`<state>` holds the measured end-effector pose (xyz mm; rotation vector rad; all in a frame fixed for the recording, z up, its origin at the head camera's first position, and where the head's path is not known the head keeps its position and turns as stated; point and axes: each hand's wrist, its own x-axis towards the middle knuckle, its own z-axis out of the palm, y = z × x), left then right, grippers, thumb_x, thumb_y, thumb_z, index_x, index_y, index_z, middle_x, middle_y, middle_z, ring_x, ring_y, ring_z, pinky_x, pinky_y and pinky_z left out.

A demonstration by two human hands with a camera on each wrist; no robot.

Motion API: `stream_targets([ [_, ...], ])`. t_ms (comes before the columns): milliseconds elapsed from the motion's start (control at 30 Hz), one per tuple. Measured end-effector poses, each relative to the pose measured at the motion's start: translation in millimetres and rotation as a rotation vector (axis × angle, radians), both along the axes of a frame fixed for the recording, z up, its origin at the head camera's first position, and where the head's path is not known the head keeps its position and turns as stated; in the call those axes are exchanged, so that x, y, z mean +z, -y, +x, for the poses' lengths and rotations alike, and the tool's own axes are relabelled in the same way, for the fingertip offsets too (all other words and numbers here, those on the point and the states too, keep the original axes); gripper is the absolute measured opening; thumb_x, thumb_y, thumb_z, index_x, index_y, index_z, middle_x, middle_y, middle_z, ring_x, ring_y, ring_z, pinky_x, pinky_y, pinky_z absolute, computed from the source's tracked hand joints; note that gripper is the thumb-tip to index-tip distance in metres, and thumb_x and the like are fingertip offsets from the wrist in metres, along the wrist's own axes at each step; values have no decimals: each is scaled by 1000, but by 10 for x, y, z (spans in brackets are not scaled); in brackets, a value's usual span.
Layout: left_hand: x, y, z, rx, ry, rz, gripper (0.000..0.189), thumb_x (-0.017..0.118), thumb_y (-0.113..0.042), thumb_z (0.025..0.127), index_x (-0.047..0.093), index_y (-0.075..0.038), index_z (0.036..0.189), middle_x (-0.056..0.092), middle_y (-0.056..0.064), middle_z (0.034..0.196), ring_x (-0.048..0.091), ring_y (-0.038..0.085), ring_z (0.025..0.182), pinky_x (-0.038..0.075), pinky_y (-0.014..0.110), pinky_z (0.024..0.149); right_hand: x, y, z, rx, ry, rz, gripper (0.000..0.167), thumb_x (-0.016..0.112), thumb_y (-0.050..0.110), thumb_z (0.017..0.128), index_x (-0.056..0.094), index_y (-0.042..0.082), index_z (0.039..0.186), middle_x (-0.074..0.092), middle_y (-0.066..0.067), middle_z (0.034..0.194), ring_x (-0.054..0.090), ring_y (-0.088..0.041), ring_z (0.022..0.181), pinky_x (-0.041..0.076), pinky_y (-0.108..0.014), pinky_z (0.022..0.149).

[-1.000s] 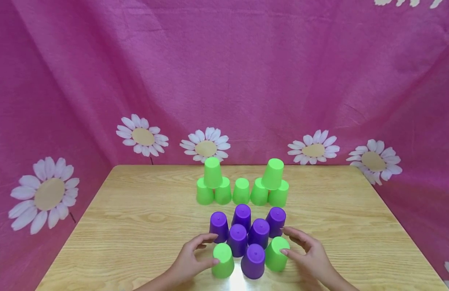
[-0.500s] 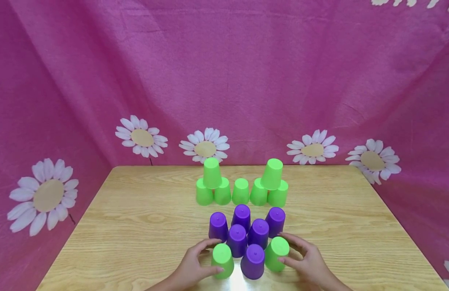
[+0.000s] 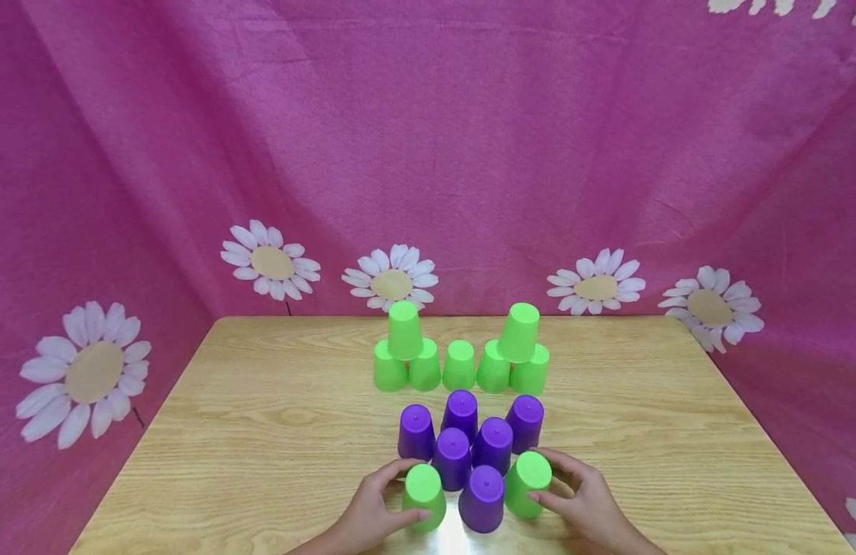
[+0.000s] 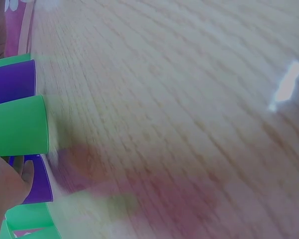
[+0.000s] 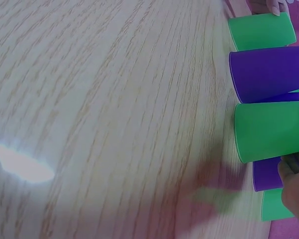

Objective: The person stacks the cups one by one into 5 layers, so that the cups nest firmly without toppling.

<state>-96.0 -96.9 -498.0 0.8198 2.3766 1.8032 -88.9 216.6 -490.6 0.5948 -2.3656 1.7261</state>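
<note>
My left hand [image 3: 369, 509] grips an upside-down green cup [image 3: 424, 493] at the near left, thumb on its front and fingers round its far side. On the near right, my right hand [image 3: 589, 499] holds another upturned green cup [image 3: 528, 486] the same way. Between these two stands a purple cup [image 3: 481, 501], touched by neither hand. Behind it several more purple cups [image 3: 453, 460] stand upside down. In the left wrist view, the left hand's green cup [image 4: 17, 127] rests on the table; in the right wrist view, so does the right hand's green cup [image 5: 271, 130].
A row of upturned green cups [image 3: 459, 366] stands farther back. One green cup [image 3: 405, 331] sits on top at the left of that row, and another green cup [image 3: 519, 333] on top at the right. The wooden table [image 3: 275, 401] meets a pink flowered cloth [image 3: 463, 154].
Both hands have closed in round the two near green cups, the left thumb and right thumb sliding lower on their fronts. The cups stand where they stood.
</note>
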Motion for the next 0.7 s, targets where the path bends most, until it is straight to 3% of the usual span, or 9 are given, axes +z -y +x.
stream_targets([
  [400,44,27,-5,38,11,-35,53,75,-24,76,55,-2,120,64,13,112,58,9,101,51,27,89,64,23,-10,-1,-22,-8,47,73,-6,72,54,-15,114,60,22,113,57,8,99,48,-11,84],
  [700,173,78,-48,88,67,-63,54,77,-23,74,56,-6,121,63,11,116,58,10,101,51,30,90,187,5,-68,4,-128,-31,45,71,-14,67,57,-13,110,61,22,112,57,9,100,47,-7,84],
])
